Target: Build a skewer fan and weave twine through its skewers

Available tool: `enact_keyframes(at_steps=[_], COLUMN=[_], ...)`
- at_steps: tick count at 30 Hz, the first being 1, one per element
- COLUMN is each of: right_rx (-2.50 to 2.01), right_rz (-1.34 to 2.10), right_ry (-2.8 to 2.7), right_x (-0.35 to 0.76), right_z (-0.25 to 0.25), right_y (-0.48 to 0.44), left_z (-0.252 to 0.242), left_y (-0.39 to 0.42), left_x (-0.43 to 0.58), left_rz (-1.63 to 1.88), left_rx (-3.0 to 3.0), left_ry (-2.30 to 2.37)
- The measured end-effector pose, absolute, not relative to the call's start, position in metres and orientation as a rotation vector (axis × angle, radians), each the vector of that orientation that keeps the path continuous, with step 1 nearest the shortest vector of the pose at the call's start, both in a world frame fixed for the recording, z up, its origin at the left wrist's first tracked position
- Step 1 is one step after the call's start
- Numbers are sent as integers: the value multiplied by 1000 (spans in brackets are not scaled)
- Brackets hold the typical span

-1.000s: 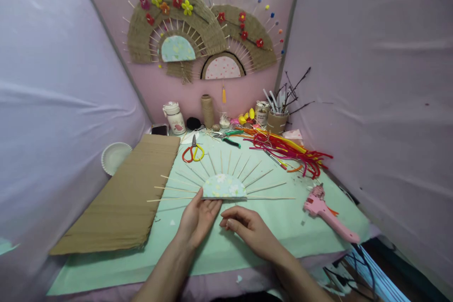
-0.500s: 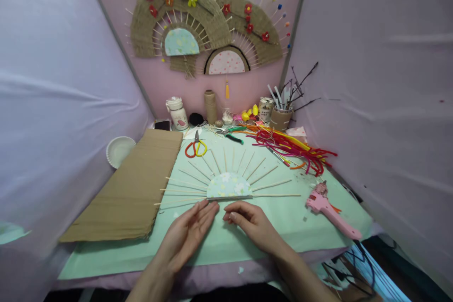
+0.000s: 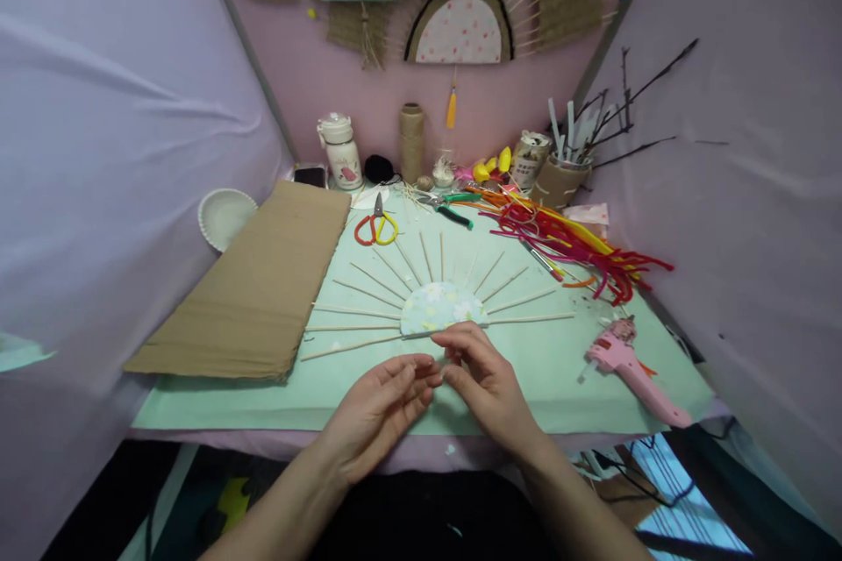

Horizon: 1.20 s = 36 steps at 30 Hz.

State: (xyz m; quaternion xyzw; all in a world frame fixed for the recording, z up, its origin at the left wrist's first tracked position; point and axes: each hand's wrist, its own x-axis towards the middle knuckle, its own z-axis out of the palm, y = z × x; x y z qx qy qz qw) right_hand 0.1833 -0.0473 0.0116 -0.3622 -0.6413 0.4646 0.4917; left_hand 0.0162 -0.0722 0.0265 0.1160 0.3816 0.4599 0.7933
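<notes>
A half-round piece covered in pale green floral fabric [image 3: 438,307] lies on the table, with thin wooden sticks [image 3: 523,318] fanning out from its curved side. My left hand [image 3: 388,403] is in front of it, palm turned inward, fingers loosely curved and holding nothing that I can see. Close by on the right is my right hand [image 3: 487,381], its fingers bent, with a gap between thumb and forefinger. Its fingertips overlap the lower edge of the fabric piece in the view. The two hands' fingertips nearly meet; whether they touch is unclear.
Cardboard [image 3: 253,289] and a white paper plate [image 3: 227,217] lie left. Scissors [image 3: 377,226], green-handled pliers [image 3: 453,209] and red and yellow pipe cleaners [image 3: 585,250] are farther back. A pink glue gun [image 3: 635,368] rests right. Twine [image 3: 411,145], a bottle [image 3: 340,153] and twigs [image 3: 628,101] stand behind.
The camera view has tilted down. My hands have drawn closer together, the left one lifting from beside the fan's lower edge, its fingers curling more. The fan piece seems to lie where it was.
</notes>
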Motion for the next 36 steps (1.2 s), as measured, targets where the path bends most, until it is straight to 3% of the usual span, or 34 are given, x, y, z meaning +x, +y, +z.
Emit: enact_keyframes(at_steps=[10,19,30,36], right_rx=[-766,-854,-926,-880], right_rz=[1009,1085,878,599], right_ry=[-1819,-1142,-1631,-1775], right_x=[185,197,189,187], right_z=[26,18,21,13], right_y=[-59,-57,-60,-59], left_z=[27,32,33,33], left_y=[-82,-86,-81,-83], left_x=[24,22,23,24], left_rz=[896,811,938,911], left_rx=[368,576,255,153], left_ry=[809,864,854,709])
